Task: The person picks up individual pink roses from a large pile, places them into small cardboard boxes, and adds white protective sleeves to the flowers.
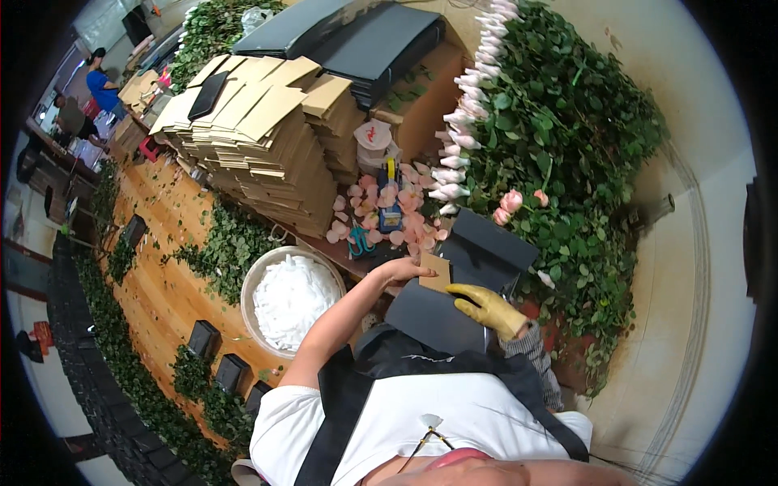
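Note:
A small brown cardboard piece (435, 272) is in my bare left hand (405, 270), its fingers closed on the piece's left edge. My right hand (489, 310), in a yellow glove with a grey knitted sleeve, lies over a black sheet (433, 314) close to my apron. Its fingers are stretched out and apart, their tips at the cardboard's lower right corner. Just beyond, a folded black board (491, 241) stands tilted. Teal scissors (360, 241) lie on the table left of the hands, beside scattered pink petals (412, 224).
Tall stacks of cardboard (279, 162) carry a phone (208, 95). Behind are black sheets (381, 49). A tub of white pieces (296, 300) stands at my left. Wrapped rose buds (454, 162) and heaped foliage (567, 121) fill the right. Two people (104, 87) are far left.

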`<state>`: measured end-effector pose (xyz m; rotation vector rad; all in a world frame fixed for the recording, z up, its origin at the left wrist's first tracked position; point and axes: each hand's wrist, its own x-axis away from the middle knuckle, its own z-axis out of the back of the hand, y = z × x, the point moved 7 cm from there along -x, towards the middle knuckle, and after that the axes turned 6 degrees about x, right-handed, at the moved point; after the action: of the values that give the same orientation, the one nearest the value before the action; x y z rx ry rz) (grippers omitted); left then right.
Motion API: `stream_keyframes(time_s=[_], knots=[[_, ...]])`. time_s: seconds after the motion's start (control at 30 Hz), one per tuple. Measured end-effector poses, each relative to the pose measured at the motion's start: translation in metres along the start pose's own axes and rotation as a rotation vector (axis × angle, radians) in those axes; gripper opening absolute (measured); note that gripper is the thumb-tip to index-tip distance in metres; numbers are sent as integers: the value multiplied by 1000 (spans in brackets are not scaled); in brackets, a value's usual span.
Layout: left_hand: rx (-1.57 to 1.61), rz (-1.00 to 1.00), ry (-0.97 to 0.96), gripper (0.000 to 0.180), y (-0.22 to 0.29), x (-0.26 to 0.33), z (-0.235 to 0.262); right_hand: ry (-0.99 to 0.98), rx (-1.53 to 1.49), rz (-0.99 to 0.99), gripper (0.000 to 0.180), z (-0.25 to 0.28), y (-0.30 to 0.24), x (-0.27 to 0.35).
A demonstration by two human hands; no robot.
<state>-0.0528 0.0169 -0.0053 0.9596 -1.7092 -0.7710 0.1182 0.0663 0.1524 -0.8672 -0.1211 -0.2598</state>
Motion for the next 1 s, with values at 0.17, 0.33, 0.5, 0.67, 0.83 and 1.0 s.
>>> stream_keyframes(time_s=[0.17,0.33,0.5,0.67,0.83,1.0], knots=[[-34,-228,-60,57,126,86,-44,577,-226,53,42,60,-16,45],[-606,-472,50,42,247,197,-76,1271,-178,-17,39,124,-21,111],[-677,-753,363,45,366,202,-28,1420,-242,-130,40,132,-2,133],[-1079,-848,808,45,548,164,71,1469,-150,-242,39,111,16,123],[-582,-1296,654,57,668,222,148,1374,13,-320,36,88,30,122],[-317,-958,671,56,659,128,266,1314,116,-458,36,93,37,128]])
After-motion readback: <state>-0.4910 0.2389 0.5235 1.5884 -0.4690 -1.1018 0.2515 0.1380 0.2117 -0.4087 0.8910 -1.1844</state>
